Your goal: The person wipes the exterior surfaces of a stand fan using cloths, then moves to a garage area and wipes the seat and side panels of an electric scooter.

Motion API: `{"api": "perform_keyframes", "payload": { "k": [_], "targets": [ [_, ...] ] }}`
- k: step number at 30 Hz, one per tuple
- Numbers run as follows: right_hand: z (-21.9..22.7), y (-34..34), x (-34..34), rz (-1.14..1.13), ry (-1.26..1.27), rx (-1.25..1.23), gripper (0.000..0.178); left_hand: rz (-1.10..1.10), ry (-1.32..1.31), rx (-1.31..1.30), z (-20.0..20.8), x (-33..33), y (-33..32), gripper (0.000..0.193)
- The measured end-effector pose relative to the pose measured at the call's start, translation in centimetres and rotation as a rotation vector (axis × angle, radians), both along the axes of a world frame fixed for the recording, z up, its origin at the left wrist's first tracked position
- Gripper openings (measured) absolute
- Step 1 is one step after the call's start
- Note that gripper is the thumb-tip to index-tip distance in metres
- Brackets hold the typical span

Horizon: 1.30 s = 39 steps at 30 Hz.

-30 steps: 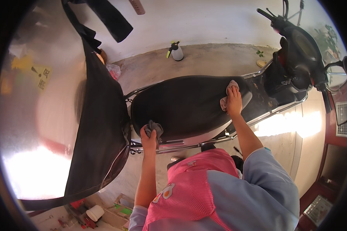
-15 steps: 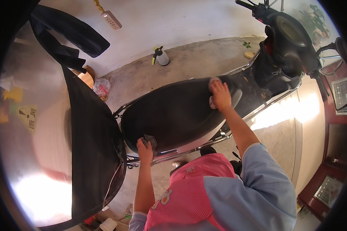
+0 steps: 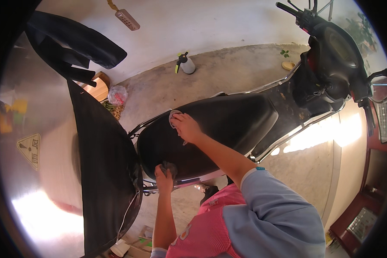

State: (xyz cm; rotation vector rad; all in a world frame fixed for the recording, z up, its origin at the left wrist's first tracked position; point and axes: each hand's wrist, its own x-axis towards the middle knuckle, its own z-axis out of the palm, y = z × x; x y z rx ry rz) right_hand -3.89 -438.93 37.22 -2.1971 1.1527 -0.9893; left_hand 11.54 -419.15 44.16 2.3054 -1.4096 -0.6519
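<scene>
Black scooter seat (image 3: 234, 118) under both hands, long axis left to upper right. Right hand (image 3: 187, 128), nearer front end, fingers curled over pale cloth (image 3: 173, 116). Left hand (image 3: 164, 180) bunches dark gray cloth (image 3: 170, 168), near edge. Count: one seat, two cloths, one spray bottle (image 3: 187, 66).

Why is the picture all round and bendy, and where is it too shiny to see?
Head view: the fisheye lens leaves dark corners and makes straight edges look bent; head view: glare turns the lower part of the metal panel white, and bright light washes out a patch of floor at right; head view: the seat is dark, with only soft shine.
</scene>
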Motion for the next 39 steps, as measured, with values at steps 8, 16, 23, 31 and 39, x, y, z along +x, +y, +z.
{"api": "perform_keyframes", "payload": {
  "k": [8,16,23,31,39],
  "targets": [
    [-3.4,-6.9,-16.2,-0.345,0.442,0.331,0.029,-0.010,0.011,0.009,-0.3,0.1,0.1,0.037],
    [-1.4,-2.2,-28.0,-0.614,0.487,0.109,0.051,-0.078,-0.011,-0.029,-0.5,0.7,0.2,0.037],
    [-2.4,6.5,-24.4,-1.011,0.267,0.109,0.070,-0.107,-0.013,-0.080,-1.6,1.4,0.3,0.037],
    [-1.9,18.9,-9.2,-0.821,0.001,0.067,0.056,0.229,0.631,-0.157,-0.7,1.5,3.1,0.044],
    [2.8,22.5,-7.8,-0.030,0.321,-0.194,0.057,0.509,1.215,-0.131,0.9,2.3,14.1,0.048]
  ]
}}
